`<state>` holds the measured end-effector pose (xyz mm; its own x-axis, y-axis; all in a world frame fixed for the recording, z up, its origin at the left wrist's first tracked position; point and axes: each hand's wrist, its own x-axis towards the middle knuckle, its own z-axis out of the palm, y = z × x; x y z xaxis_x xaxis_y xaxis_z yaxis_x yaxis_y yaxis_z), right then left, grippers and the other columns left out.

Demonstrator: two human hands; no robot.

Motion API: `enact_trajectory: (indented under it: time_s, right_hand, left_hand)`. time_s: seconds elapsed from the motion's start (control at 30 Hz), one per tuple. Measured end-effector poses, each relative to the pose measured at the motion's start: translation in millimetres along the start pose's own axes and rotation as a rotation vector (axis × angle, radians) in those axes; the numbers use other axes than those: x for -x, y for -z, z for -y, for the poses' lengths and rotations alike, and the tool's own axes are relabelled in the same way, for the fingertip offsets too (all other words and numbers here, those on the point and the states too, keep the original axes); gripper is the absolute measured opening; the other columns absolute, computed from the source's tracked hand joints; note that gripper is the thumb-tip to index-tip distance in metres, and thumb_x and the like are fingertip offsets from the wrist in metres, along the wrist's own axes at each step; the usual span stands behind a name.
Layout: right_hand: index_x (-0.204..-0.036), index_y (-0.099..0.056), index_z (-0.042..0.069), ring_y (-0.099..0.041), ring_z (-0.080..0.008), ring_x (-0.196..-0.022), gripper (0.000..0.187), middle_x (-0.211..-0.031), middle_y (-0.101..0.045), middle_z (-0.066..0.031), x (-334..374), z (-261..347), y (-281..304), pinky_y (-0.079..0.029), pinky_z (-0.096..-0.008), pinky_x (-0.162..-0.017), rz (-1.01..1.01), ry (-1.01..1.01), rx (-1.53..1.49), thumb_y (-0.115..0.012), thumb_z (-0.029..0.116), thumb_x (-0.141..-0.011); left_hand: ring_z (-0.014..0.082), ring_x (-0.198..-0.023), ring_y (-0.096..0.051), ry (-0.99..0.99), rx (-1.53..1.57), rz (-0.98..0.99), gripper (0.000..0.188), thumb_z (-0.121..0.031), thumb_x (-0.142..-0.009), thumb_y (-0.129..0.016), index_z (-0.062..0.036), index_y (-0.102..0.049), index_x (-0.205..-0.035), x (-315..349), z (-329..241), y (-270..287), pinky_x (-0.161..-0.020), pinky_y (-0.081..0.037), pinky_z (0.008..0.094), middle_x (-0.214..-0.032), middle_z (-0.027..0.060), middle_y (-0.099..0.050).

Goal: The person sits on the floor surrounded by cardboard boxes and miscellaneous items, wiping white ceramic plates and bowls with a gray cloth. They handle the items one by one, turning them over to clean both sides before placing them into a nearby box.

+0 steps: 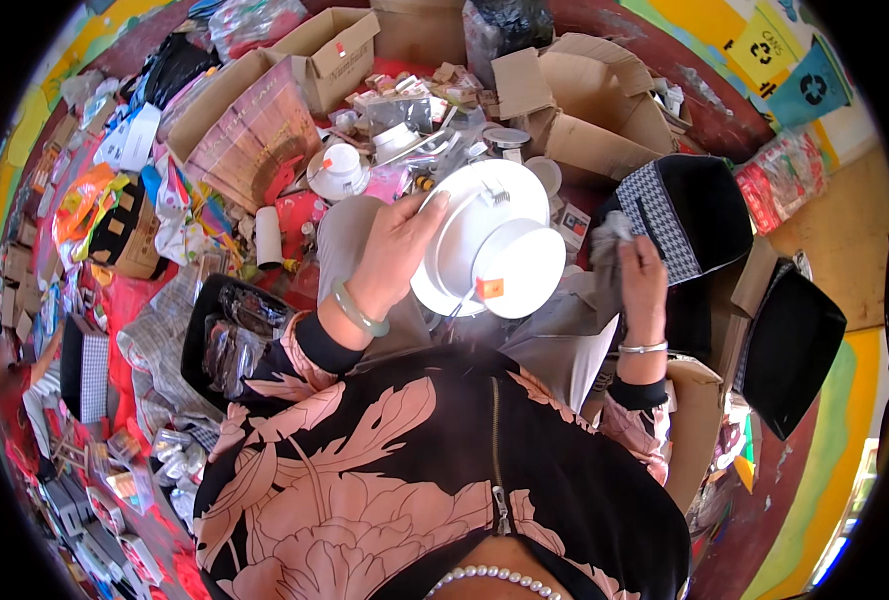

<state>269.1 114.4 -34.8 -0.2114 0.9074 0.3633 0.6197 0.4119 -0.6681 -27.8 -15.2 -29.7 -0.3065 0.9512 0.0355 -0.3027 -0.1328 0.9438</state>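
Note:
My left hand (pixel 393 248), a pale bangle on its wrist, grips the rim of a round white recessed downlight (pixel 450 245) above my lap. The light's back faces up, with a raised round housing, a metal spring clip, an orange label and a short wire. To the right, my right hand (pixel 643 285) is closed on a crumpled grey cloth (pixel 610 255), apart from the light. Beyond my left hand lies a similar white downlight (pixel 338 175) with an orange label. Another white fixture (pixel 395 143) sits just past it.
Open cardboard boxes (pixel 605 105) stand ahead. A tall carton (pixel 250 140) leans at the far left. Black fabric bins with houndstooth sides (pixel 700 215) are on my right. A black tray of wrapped items (pixel 230 340) sits at my left. Another person (pixel 15 400) appears at the left edge.

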Motion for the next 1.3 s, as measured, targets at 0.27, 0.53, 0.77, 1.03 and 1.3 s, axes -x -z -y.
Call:
enact_trajectory:
  time_s: [0.27,0.53,0.77,1.03,1.3]
  right_hand:
    - [-0.108,-0.055,0.003,-0.06,-0.0339,-0.092,0.028,-0.1,-0.062,-0.0172,-33.0,21.6,47.4,-0.047,-0.0395,-0.075,0.034,-0.042,-0.172,-0.046,0.027,-0.096]
    - [-0.122,-0.051,0.003,-0.058,-0.0299,-0.104,0.045,-0.117,-0.058,-0.013,-27.1,-45.3,82.9,-0.048,-0.045,-0.09,0.019,-0.245,-1.367,-0.045,0.039,-0.095]
    - [-0.12,-0.049,0.006,-0.048,-0.0246,-0.119,0.036,-0.123,-0.053,-0.0106,59.4,-10.3,-7.8,-0.04,-0.0411,-0.1,0.389,-0.309,-1.78,-0.053,0.026,-0.091]
    - [-0.114,-0.058,0.004,-0.057,-0.0196,-0.088,0.061,-0.096,-0.061,-0.0077,47.9,68.0,1.3,-0.045,-0.0358,-0.083,0.37,-0.483,-1.582,-0.044,0.058,-0.089]
    - [-0.123,-0.046,0.003,-0.05,-0.026,-0.114,0.051,-0.122,-0.053,-0.0116,64.1,39.6,-25.5,-0.037,-0.0367,-0.1,0.924,-0.566,-1.998,-0.038,0.045,-0.094]
  left_hand:
    - [0.0179,-0.084,-0.063,0.22,0.459,-0.157,0.029,-0.02,-0.092,-0.054,0.0054,-0.056,-0.106,-28.0,13.5,20.3,-0.074,-0.052,0.031,-0.098,0.011,-0.063]
    - [0.0209,-0.095,-0.061,0.093,0.561,-0.2,0.029,-0.018,-0.092,-0.052,0.004,-0.055,-0.111,-34.2,2.9,35.7,-0.085,-0.049,0.034,-0.106,0.0121,-0.062]
    - [0.0232,-0.104,-0.059,0.054,0.626,-0.173,0.033,-0.016,-0.091,-0.052,0.0046,-0.053,-0.117,-26.8,-13.5,40.4,-0.093,-0.046,0.0358,-0.114,0.0135,-0.06]
    - [0.0218,-0.106,-0.058,0.057,0.681,-0.271,0.032,-0.015,-0.093,-0.05,0.0018,-0.048,-0.12,-14.5,-23.2,19.4,-0.094,-0.046,0.0384,-0.116,0.0115,-0.058]
    - [0.0203,-0.108,-0.057,-0.019,0.759,-0.199,0.034,-0.01,-0.092,-0.051,-0.0007,-0.044,-0.124,-12.3,-21.1,14.2,-0.094,-0.046,0.0378,-0.118,0.0088,-0.057]
